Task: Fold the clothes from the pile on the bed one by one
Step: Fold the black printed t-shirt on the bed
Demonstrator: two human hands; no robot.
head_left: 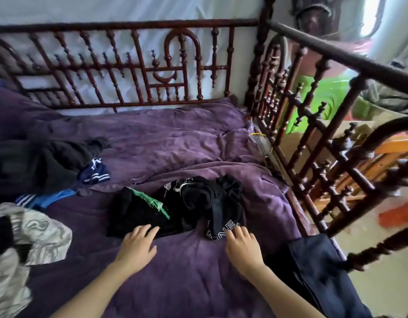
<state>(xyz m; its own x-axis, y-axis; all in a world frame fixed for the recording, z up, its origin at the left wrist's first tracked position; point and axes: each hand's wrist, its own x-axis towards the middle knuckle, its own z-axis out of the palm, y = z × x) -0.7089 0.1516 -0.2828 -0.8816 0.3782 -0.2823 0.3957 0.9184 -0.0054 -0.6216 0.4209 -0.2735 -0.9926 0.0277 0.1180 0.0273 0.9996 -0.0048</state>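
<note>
Both your hands reach forward over the purple blanket on the bed. Your left hand lies palm down with its fingers spread and fairly straight, the tips touching the near edge of a black garment with a green print. Your right hand is also palm down, its fingers relaxed and slightly bent, with the tips resting on the white-lettered hem of a crumpled black garment. That one lies just right of the green-printed one and partly over it, in the middle of the bed.

The rest of the pile sits to the left. A heap of dark clothes lies far left, with a navy piece with white stripes at its right edge. A blue striped piece is nearer, and a grey-and-white patterned cloth is nearest.

A flat dark navy garment lies at the near right edge of the bed, close to your right wrist. A carved wooden bed rail runs along the far side. The head of a yellow-rimmed racket rests by the right rail.
</note>
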